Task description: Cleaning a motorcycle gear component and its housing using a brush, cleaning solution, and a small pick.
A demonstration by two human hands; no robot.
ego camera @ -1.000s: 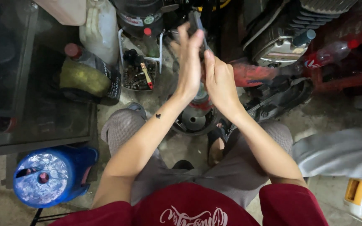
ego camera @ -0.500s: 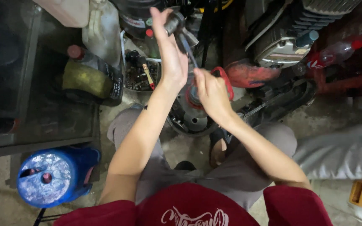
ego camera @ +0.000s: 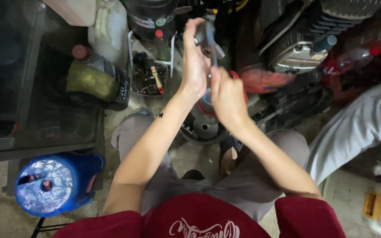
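Since half a second ago the left hand [ego camera: 195,66] has stayed raised in front of the engine, while the right hand [ego camera: 226,94] has come up from lower down to sit just beneath it, so both hands now meet on the same small metal part [ego camera: 208,37]. That reads as the work settling into a two-handed hold rather than a reach. The left fingers are curled shut around the grey, hard-looking part, which sits high between the hands, close to the finned engine block [ego camera: 305,39]; the right fingers are closed on a thin dark tool shaft [ego camera: 214,55] that runs up to it, though the tip is hidden. Below the hands lies a round, dull metal casing [ego camera: 203,128] on the concrete floor. To the left stand a wire basket [ego camera: 148,72] of small greasy parts and a blue plastic stool [ego camera: 54,183] with a scuffed top.
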